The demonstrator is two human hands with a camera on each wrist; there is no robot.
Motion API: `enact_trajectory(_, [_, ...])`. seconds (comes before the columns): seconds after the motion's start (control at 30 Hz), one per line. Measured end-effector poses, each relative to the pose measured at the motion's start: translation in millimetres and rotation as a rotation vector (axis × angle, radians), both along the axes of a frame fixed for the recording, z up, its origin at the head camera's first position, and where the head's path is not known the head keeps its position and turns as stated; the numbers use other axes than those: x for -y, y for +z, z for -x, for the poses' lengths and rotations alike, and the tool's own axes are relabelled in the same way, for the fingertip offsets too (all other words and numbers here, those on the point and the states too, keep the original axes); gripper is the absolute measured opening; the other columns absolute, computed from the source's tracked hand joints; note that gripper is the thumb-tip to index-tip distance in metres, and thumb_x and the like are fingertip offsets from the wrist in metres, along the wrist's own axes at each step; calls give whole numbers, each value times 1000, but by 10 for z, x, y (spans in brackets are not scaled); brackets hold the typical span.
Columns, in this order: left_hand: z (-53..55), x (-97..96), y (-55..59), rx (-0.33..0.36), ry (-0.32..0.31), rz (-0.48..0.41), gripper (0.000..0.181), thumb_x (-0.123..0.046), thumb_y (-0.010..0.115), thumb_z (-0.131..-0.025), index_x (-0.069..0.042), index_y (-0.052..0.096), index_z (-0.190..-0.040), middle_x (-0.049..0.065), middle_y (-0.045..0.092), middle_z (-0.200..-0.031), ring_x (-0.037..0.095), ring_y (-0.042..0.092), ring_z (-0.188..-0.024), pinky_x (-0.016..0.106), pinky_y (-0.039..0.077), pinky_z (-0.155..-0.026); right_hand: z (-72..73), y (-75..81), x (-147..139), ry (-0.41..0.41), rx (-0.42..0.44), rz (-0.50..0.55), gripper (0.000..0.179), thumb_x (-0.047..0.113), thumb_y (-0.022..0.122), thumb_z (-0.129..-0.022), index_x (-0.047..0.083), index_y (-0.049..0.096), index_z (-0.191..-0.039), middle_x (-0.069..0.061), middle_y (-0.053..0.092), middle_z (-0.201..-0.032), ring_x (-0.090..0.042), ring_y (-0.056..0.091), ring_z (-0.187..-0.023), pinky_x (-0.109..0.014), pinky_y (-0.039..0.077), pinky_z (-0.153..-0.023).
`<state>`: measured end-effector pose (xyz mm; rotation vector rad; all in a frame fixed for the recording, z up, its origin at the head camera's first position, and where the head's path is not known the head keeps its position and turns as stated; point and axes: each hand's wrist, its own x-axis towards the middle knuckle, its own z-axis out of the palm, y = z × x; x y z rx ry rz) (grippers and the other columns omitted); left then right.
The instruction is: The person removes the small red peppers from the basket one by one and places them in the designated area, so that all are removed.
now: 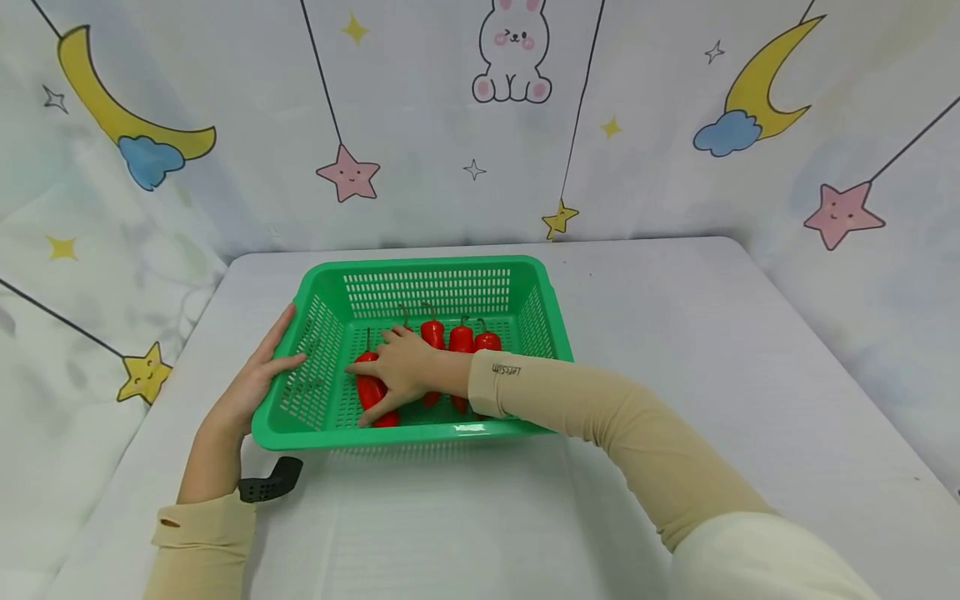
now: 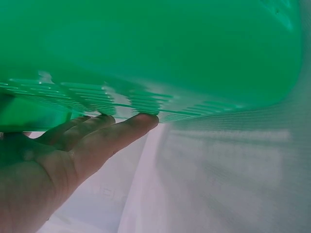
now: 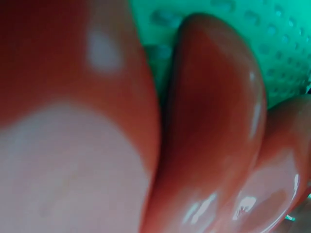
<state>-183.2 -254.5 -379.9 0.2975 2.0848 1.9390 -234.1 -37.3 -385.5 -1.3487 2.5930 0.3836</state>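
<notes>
A green plastic basket (image 1: 427,433) with slotted walls holds several shiny red peppers (image 1: 461,337) with thin stems. My left hand (image 1: 251,383) holds the basket's left side, thumb over the rim and fingers along the outer wall. In the left wrist view those fingers (image 2: 116,138) lie nearly straight against the slots. My right hand (image 1: 405,371) is inside the basket, fingers spread over the leftmost pepper (image 1: 370,387) and partly hiding another beside it. The right wrist view is filled by peppers (image 3: 214,116) close up, with the basket's perforated floor (image 3: 282,34) behind.
The basket stands on a white-covered table (image 1: 712,358) left of its middle. A patterned curtain (image 1: 450,125) rises behind the table and along both sides. A black strap-like piece (image 1: 272,481) sticks out at my left wrist. My right sleeve (image 1: 570,396) crosses the basket's front right corner.
</notes>
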Motion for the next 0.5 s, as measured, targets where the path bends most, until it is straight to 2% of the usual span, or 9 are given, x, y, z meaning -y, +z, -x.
enact_trajectory(0.33, [9, 6, -6, -3, 1, 3, 67, -15, 40, -98, -38, -2, -146, -1, -15, -151, 37, -2, -135, 17, 42, -80, -69, -29, 57, -55, -58, -53, 88, 86, 27, -70, 39, 20, -144, -5, 43, -136, -33, 28, -130, -46, 18, -105])
enact_trajectory(0.5, [7, 3, -2, 3, 1, 10, 67, -15, 40, -98, -38, -2, -145, -1, -15, -151, 37, 0, -134, 17, 42, -80, -87, -18, 62, -47, -60, -48, 87, 83, 31, -71, 37, 22, -144, -4, 45, -133, -28, 32, -126, -43, 21, -104])
